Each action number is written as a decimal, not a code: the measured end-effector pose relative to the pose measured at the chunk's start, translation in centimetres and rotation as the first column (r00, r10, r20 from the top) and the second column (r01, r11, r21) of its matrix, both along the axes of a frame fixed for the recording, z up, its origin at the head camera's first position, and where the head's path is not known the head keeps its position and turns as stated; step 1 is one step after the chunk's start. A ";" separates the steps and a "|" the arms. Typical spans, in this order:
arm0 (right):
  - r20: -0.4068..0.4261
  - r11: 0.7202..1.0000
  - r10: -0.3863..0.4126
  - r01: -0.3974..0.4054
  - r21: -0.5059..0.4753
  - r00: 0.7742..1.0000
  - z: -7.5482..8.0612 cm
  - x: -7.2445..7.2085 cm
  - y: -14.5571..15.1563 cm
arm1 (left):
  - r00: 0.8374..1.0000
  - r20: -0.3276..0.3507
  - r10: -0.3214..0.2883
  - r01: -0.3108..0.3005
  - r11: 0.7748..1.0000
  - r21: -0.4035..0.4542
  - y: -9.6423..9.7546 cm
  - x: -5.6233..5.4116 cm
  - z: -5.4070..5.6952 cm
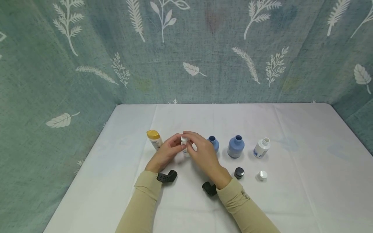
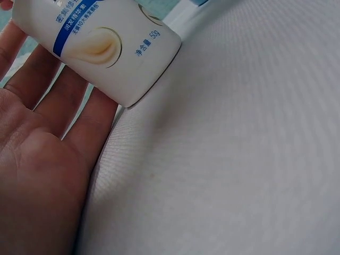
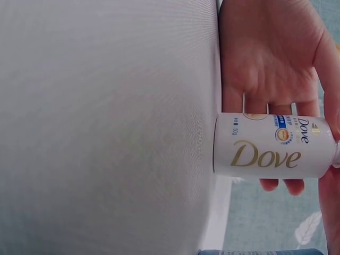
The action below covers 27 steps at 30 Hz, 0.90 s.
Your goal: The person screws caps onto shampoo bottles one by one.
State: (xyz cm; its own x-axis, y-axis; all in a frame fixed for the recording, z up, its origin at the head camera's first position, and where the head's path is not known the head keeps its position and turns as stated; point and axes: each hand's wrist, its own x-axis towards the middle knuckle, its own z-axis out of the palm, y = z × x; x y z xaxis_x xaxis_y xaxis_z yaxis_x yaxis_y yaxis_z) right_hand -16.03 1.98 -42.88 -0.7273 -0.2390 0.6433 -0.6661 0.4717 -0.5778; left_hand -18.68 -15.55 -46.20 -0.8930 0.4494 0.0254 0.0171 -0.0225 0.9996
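1. We find the white Dove bottle [image 3: 273, 151] between the two hands, standing roughly upright; we cannot tell whether its base bears on the cloth.
2. We see the left hand [image 1: 167, 152] grasping it, fingers curved behind the body, probably so that it stays steady and does not spin.
3. We see the right hand [image 1: 203, 151] pinching at the small white cap [image 1: 184, 139] on top, thumb and finger opposed, a hold that seems suited to turning.
4. Just beyond the left hand, to its left, we note the yellow-capped bottle [image 1: 154, 139], tapering and glossy.
5. To the right hand's right we count a blue bottle [image 1: 236, 147], round-shouldered and apparently plastic, a second blue bottle [image 1: 215, 144] partly hidden by that hand, and an uncapped white bottle [image 1: 261, 149].
6. Nearer the right wrist we spot a black cap [image 1: 239, 172] and a loose white cap [image 1: 263, 175], perhaps set there to leave the bottle necks accessible.
7. Beneath everything we see pale, finely woven cloth [image 1: 180, 207], lightly creased.
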 end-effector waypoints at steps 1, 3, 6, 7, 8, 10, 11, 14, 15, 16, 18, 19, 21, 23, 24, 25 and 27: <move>0.003 1.000 -0.001 0.001 0.000 1.000 0.0 0.0 0.0 | 1.000 -0.001 -0.002 0.002 1.000 0.006 0.0 0.0 0.0; 0.008 1.000 -0.002 0.002 -0.002 1.000 0.1 0.1 0.0 | 1.000 0.001 -0.006 0.006 1.000 0.020 0.1 0.0 0.0; 0.017 1.000 0.002 -0.001 -0.015 1.000 0.1 0.0 0.0 | 1.000 0.008 -0.008 0.008 1.000 0.028 0.1 0.0 0.1; 0.022 1.000 0.000 0.001 -0.021 1.000 0.1 0.0 0.0 | 1.000 0.010 -0.008 0.008 1.000 0.028 0.2 0.0 0.1; 0.025 1.000 -0.003 0.004 -0.026 1.000 0.1 0.0 0.0 | 1.000 0.011 -0.007 0.007 1.000 0.026 0.2 0.0 0.3; 0.034 1.000 -0.015 0.015 -0.027 0.999 0.1 0.0 0.0 | 1.000 0.012 -0.004 0.004 1.000 0.013 0.3 0.2 0.6; 0.034 1.000 -0.020 0.021 -0.023 0.999 0.1 0.0 0.0 | 1.000 0.013 -0.001 0.001 1.000 0.003 0.3 0.4 0.8; 0.036 1.000 -0.025 0.026 -0.007 0.999 0.1 0.0 -0.1 | 1.000 0.019 0.006 -0.006 1.000 -0.014 0.3 0.8 1.5; 0.035 1.000 -0.023 0.023 -0.005 0.999 0.0 0.0 -0.1 | 1.000 0.021 0.008 -0.007 1.000 -0.020 0.3 1.0 1.7; 0.034 1.000 -0.019 0.020 -0.004 0.999 0.0 0.0 -0.1 | 1.000 0.020 0.008 -0.007 1.000 -0.024 0.3 1.1 1.8; 0.032 1.000 -0.015 0.015 -0.010 0.999 0.0 0.1 -0.2 | 1.000 0.018 0.003 -0.003 1.000 -0.022 0.4 1.1 1.9; 0.030 1.000 -0.016 0.016 -0.012 0.999 0.1 0.0 -0.2 | 1.000 0.017 0.000 0.001 1.000 -0.020 0.4 1.1 1.9; 0.030 1.000 -0.018 0.018 -0.014 0.999 0.1 0.0 -0.1 | 1.000 0.015 -0.004 0.005 1.000 -0.018 0.4 1.0 2.0; 0.028 1.000 -0.015 0.015 -0.004 1.000 0.2 0.0 -0.1 | 1.000 0.012 -0.006 0.006 1.000 -0.015 0.4 1.0 2.0; 0.025 1.000 -0.014 0.013 0.005 1.000 0.2 0.0 -0.1 | 1.000 0.013 -0.007 0.007 1.000 -0.009 0.4 1.0 2.0; 0.021 1.000 -0.010 0.010 0.014 1.000 0.2 0.0 -0.1 | 1.000 0.013 -0.007 0.007 1.000 -0.005 0.4 0.9 2.0; 0.011 1.000 -0.004 0.003 0.028 1.000 0.2 0.0 0.0 | 1.000 0.011 -0.008 0.008 1.000 -0.001 0.4 0.9 1.9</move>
State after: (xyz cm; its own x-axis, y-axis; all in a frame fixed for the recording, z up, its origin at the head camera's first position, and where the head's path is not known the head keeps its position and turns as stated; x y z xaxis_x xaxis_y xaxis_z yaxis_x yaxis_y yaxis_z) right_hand -16.02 1.98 -42.66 -0.7349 -0.2541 0.6287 -0.6583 0.4900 -0.5714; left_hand -17.77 -15.12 -44.27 -0.8896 0.4566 0.0151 0.0058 -0.0217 0.9997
